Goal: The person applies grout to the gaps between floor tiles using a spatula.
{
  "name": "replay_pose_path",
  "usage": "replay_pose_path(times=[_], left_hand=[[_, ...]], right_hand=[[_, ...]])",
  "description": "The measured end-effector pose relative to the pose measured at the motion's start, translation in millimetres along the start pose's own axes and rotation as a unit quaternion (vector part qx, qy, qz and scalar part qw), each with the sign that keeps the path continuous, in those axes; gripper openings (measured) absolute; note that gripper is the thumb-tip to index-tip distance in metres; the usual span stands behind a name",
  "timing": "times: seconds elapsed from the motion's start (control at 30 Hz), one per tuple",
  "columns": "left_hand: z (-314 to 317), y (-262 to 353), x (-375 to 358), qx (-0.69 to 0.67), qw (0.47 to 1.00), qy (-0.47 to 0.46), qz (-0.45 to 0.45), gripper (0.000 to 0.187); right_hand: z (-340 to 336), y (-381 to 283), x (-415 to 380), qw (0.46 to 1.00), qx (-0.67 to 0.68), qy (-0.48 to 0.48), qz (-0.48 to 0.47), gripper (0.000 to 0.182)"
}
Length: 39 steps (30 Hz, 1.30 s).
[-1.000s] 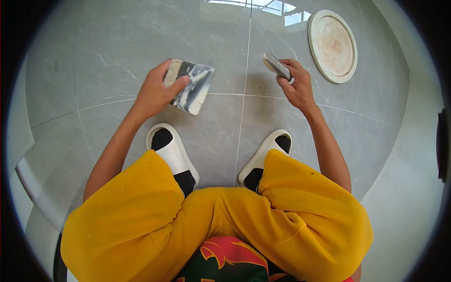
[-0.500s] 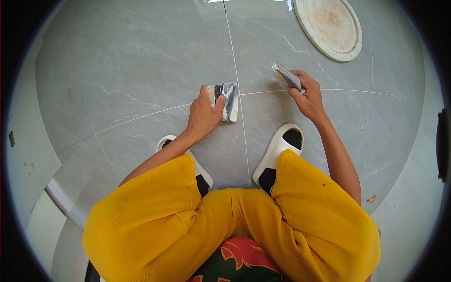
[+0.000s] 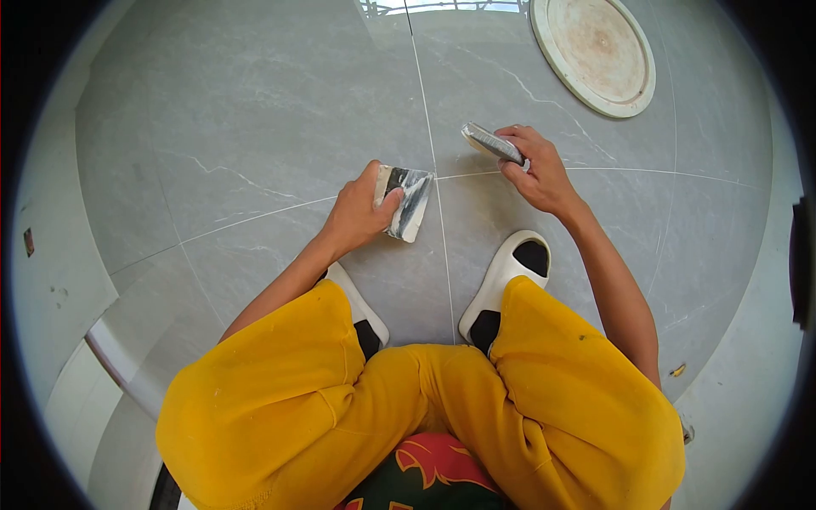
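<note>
Near the middle, my left hand [image 3: 361, 210] grips a flat rectangular scraper [image 3: 411, 204] smeared with white and dark grey, its thumb pressed on the face. My right hand [image 3: 541, 172], to the right and a little higher, is closed round a narrow grey block-like tool [image 3: 493, 143] seen nearly edge-on, with a pale, coated end pointing to the upper left. A gap separates the two tools. Beneath them lies the grey marbled tile floor [image 3: 280, 110], where light joint lines cross close to the scraper's upper right corner.
A round whitish disc [image 3: 599, 51] with a raised rim and brownish stains lies at the upper right. My feet in white slides [image 3: 497, 285] and my yellow trousers [image 3: 280, 382] fill the lower part. A small yellow scrap [image 3: 677, 371] is at the lower right.
The tool in my right hand has moved left, closer to the scraper, and turned flatter. My left hand has shifted slightly down and left, with the scraper now tilted.
</note>
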<state>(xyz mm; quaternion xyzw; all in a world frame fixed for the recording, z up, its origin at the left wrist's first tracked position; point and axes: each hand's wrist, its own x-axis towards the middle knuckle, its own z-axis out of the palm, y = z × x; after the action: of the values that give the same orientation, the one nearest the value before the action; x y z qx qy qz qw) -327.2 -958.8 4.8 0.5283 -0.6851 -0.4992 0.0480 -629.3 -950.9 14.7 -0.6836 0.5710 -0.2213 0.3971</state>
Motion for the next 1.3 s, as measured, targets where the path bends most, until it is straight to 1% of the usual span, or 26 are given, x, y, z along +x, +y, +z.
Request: replay_pose_path(times=[0.1,0.13,0.2,0.23,0.27,0.3,0.37,0.4,0.43,0.47,0.53,0.63,0.73,0.77,0.87,0.9,0.93,0.97,1.07,1.1,1.17,1.2,1.3], left_hand=[[-20.9,-18.8,-11.6,-0.068,0.993,0.084,0.047,0.024],[-28.6,-23.6,-16.4,-0.131,0.987,0.089,-0.007,0.024],[-47.9,-21.0,-24.3,-0.252,0.956,0.098,-0.113,0.023],[-51.7,-27.1,-26.1,-0.264,0.951,0.124,-0.105,0.023],[-55.4,-32.7,-26.8,-0.277,0.944,0.149,-0.099,0.023],[-58.7,-36.8,-28.3,-0.289,0.937,0.176,-0.092,0.022],[-65.5,-35.4,-34.4,-0.297,0.933,0.165,-0.115,0.023],[-71.1,-35.2,-36.6,-0.303,0.931,0.162,-0.124,0.024],[-69.1,-40.3,-38.3,-0.317,0.925,0.177,-0.113,0.024],[-68.9,-45.0,-39.2,-0.330,0.920,0.188,-0.099,0.024],[-72.8,-52.2,-37.3,-0.357,0.908,0.206,-0.074,0.024],[-75.8,-58.2,-37.3,-0.392,0.891,0.221,-0.062,0.023],[-75.6,-58.3,-37.0,-0.401,0.887,0.223,-0.052,0.023],[-75.9,-56.9,-36.6,-0.405,0.886,0.224,-0.044,0.023],[-76.3,-56.3,-39.4,-0.412,0.882,0.224,-0.033,0.022],[-79.4,-54.6,-37.8,-0.416,0.881,0.224,-0.029,0.022],[-80.5,-54.4,-36.6,-0.421,0.879,0.222,-0.027,0.021],[-80.0,-55.3,-36.6,-0.425,0.877,0.224,-0.022,0.021],[-79.1,-52.5,-38.2,-0.426,0.879,0.212,-0.001,0.023],[-78.3,-53.1,-38.9,-0.427,0.881,0.206,0.000,0.024],[-80.3,-54.6,-39.9,-0.427,0.882,0.198,-0.010,0.023],[-80.8,-53.7,-39.9,-0.426,0.884,0.190,-0.015,0.023],[-80.2,-49.9,-39.4,-0.434,0.879,0.195,-0.034,0.019]], right_hand=[[11.3,-10.1,12.0,0.990,-0.099,-0.055,-0.081,0.031],[15.7,-14.3,16.8,0.980,-0.142,-0.078,-0.112,0.031],[26.4,-21.4,26.6,0.954,-0.210,-0.109,-0.184,0.029],[36.3,-23.4,31.2,0.938,-0.236,-0.117,-0.224,0.027],[44.9,-22.4,33.4,0.920,-0.261,-0.125,-0.263,0.025],[52.8,-19.9,33.8,0.884,-0.320,-0.129,-0.317,0.019],[47.3,-13.9,20.5,0.828,-0.399,-0.243,-0.310,0.014],[41.7,-16.9,16.4,0.790,-0.440,-0.298,-0.305,0.012],[35.0,-16.0,11.5,0.777,-0.455,-0.306,-0.309,0.011],[31.9,-20.4,14.1,0.787,-0.454,-0.306,-0.284,0.010],[25.4,-31.4,25.6,0.804,-0.453,-0.304,-0.235,0.012],[23.2,-52.8,60.4,0.912,-0.359,-0.165,-0.110,0.023],[50.7,-26.6,73.3,0.934,-0.328,-0.045,-0.132,0.033],[58.4,-30.9,64.0,0.934,-0.325,-0.045,-0.139,0.036],[87.8,-41.4,5.9,0.932,-0.306,-0.108,-0.162,0.040],[98.6,-42.6,-14.2,0.919,-0.336,-0.107,-0.176,0.039],[98.4,-48.0,-27.3,0.925,-0.313,-0.117,-0.182,0.040],[99.8,-54.0,-39.2,0.934,-0.275,-0.165,-0.155,0.038],[98.2,-60.9,-54.9,0.921,-0.208,-0.323,-0.060,0.042],[96.6,-57.3,-51.1,0.950,-0.189,-0.238,-0.078,0.035],[78.4,-52.9,-23.5,0.971,-0.187,-0.116,-0.090,0.037],[65.9,-56.1,-3.5,0.972,-0.198,-0.086,-0.096,0.038],[47.0,-44.4,45.6,0.940,-0.273,-0.078,-0.187,0.030]])
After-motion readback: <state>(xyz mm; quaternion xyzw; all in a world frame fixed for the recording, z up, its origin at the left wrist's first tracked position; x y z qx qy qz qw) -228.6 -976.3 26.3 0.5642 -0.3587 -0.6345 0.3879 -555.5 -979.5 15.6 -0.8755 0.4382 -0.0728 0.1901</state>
